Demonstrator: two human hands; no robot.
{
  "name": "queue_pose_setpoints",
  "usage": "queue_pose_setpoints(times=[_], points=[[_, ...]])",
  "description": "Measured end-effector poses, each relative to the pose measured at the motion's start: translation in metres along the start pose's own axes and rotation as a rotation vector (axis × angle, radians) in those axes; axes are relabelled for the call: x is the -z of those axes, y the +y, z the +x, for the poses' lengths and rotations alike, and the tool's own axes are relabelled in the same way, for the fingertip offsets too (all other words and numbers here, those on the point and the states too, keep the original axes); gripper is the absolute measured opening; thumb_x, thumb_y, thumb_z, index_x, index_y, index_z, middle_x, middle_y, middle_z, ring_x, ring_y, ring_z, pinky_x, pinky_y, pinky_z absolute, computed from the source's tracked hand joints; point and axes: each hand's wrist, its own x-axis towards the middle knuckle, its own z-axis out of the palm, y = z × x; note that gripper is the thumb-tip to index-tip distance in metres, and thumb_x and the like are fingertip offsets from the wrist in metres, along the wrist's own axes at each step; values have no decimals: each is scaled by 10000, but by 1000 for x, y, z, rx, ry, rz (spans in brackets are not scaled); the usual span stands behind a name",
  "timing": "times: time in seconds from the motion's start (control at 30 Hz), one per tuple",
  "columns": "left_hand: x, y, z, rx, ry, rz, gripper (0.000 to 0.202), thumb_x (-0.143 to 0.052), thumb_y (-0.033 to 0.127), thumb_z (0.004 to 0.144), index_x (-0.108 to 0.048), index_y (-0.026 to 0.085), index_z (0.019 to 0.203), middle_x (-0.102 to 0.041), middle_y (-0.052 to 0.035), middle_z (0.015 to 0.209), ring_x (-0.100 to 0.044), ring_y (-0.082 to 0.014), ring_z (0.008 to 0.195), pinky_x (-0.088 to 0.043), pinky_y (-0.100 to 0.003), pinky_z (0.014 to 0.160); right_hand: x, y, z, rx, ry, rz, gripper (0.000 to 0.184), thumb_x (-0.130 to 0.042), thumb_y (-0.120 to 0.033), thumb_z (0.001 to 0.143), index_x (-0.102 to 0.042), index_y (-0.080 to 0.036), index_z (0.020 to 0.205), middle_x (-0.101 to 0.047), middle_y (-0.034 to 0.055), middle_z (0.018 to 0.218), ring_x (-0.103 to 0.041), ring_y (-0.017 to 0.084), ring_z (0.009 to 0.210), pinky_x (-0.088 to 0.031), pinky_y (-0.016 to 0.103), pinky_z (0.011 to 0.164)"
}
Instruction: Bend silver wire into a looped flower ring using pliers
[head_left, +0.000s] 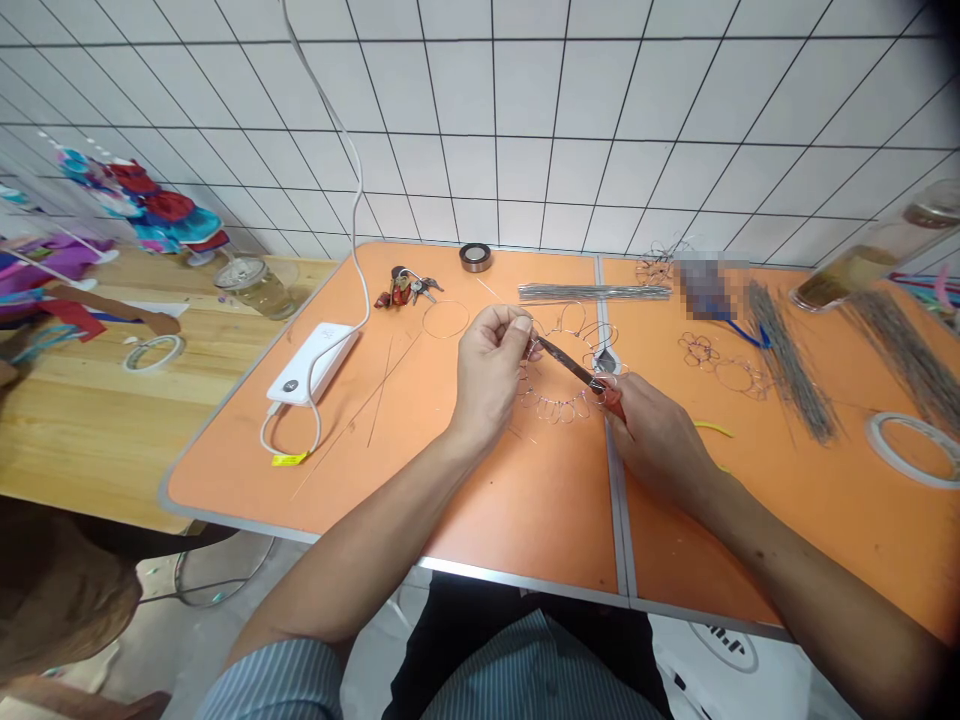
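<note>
My left hand (491, 365) pinches the left side of a ring of thin looped wire (564, 408), thumb against fingers. The ring has a row of small petal-like loops and is held above the orange table. Wrapped around the red handle of a pair of pliers (571, 366) is my right hand (656, 425). The dark jaws of the pliers reach across the ring to the fingertips of my left hand. Whether the jaws are closed on the wire is too small to tell.
On the orange folding table (525, 510) lie a white power bank (311, 365) with a cable, keys (409, 288), a tape roll (475, 257), wire bundles (791, 360) and a white ring (911, 450). A jar (255, 287) stands left. Another person (60, 590) is at lower left.
</note>
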Motion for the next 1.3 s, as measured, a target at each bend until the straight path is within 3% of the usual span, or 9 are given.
queue_pose_setpoints(times=[0.27, 0.73, 0.87, 1.3], points=[[1, 0, 0, 7, 1, 17, 161, -746, 249, 997, -675, 198, 862, -641, 8, 794, -606, -103, 677, -537, -235, 668, -1, 1, 1, 5, -33, 106, 384, -341, -445, 1208, -661, -236, 1249, -692, 99, 1040, -684, 287, 956, -471, 386, 772], [1, 1, -1, 2, -10, -9, 148, -694, 196, 1011, -672, 196, 864, -640, 6, 795, -610, -102, 671, -543, -240, 674, -1, -1, 1, -34, -81, 216, 296, -437, -447, 1188, -655, -251, 1148, -688, 85, 1013, -668, 285, 931, -470, 389, 773], [0, 2, -1, 7, -9, 0, 170, -722, 232, 1013, -664, 201, 856, -639, 7, 793, -597, -103, 661, -546, -246, 683, 1, -5, 2, -41, -95, 303, 279, -451, -439, 1185, -663, -263, 1142, -731, 84, 1071, -697, 289, 1015, -494, 392, 845], [0, 0, -1, 0, -21, -15, 179, -742, 277, 1016, -665, 204, 872, -653, 2, 800, -606, -108, 675, -543, -254, 695, 3, -9, 2, -82, -123, 310, 285, -426, -445, 1185, -618, -267, 1072, -718, 73, 1028, -670, 278, 942, -481, 380, 793]])
